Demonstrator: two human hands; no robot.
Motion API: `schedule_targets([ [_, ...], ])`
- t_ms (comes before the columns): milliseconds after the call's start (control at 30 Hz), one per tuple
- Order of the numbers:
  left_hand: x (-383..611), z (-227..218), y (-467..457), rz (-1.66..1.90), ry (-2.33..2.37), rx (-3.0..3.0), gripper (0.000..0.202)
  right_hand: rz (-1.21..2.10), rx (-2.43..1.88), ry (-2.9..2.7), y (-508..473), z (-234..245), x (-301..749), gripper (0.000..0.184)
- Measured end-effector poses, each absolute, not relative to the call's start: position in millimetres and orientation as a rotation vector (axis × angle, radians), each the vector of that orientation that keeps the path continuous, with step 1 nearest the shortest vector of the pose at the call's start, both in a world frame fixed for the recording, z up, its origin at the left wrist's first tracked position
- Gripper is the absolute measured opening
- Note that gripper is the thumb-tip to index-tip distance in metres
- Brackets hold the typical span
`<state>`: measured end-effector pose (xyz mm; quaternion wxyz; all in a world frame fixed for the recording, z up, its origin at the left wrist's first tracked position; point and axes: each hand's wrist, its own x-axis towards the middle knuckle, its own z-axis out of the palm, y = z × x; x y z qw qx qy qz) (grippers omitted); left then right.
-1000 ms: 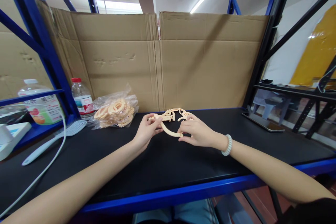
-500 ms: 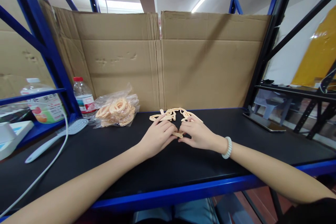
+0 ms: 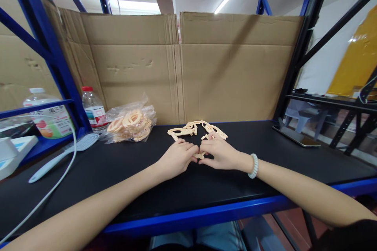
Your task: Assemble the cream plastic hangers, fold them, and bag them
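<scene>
My left hand (image 3: 177, 157) and my right hand (image 3: 218, 153) meet knuckle to knuckle on the black shelf top (image 3: 147, 180). Both have their fingers curled, pinching a small beige plastic piece (image 3: 200, 156) between them. Just behind the hands lies a pile of beige plastic frame pieces (image 3: 194, 129). A white bead bracelet (image 3: 253, 166) is on my right wrist.
A clear bag of beige rings (image 3: 131, 122) and a water bottle (image 3: 93, 110) stand at the back left. A pale blue brush (image 3: 61, 156) and a white cable (image 3: 44, 200) lie to the left. Cardboard (image 3: 182, 66) walls the back. A dark tablet (image 3: 295, 136) lies right.
The curved beige piece held up between both hands a second ago has been brought down to the shelf top. My hands have closed together over it, now touching.
</scene>
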<state>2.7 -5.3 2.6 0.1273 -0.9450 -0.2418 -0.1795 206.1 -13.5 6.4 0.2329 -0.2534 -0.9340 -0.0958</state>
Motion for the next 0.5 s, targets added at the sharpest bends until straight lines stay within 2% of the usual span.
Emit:
schedule_targets([
  [167, 2.1, 0.2, -3.5, -0.559, -0.679, -2.753, 0.011, -0.066, -0.696, -2.534, -13.3, 6.7, 205.0, 0.019],
  [500, 2.9, 1.0, -4.4, -0.602, -0.631, -2.769, 0.014, 0.021, -0.716, -2.531, -13.9, 6.0, 203.0, 0.023],
])
